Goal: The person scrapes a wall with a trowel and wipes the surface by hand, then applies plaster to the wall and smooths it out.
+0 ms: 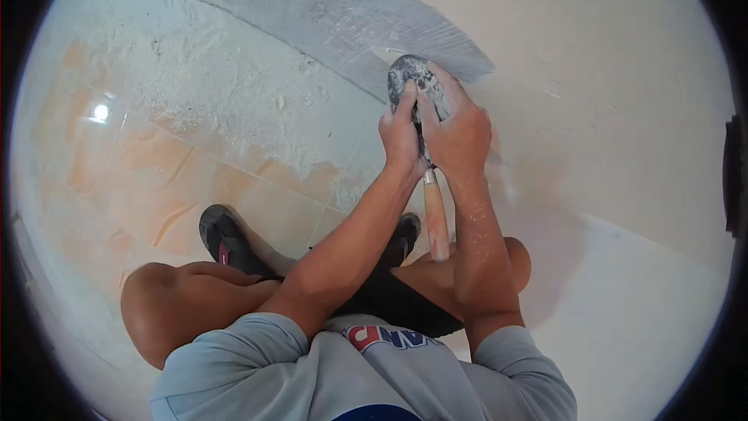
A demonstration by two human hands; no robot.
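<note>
A trowel-like tool with a wooden handle [437, 222] and a metal collar points down toward my lap. Above it, in line with the handle, is a dark rounded piece [407, 70] smeared with white powder or paste. My left hand [400, 134] is closed on the near left side of this piece, thumb on top. On its right side my right hand [458, 126] grips it, with fingers dusted white. How the dark piece joins the handle is hidden between my palms. Its far end lies over the edge of a grey smeared band [343, 12].
White crumbs and powder cover the pale surface [226, 70] at upper left. Glossy orange-marbled tiles [148, 164] lie below it. My dark shoes [222, 234] and bent knees are near. A smooth cream surface [608, 101] spreads along the right.
</note>
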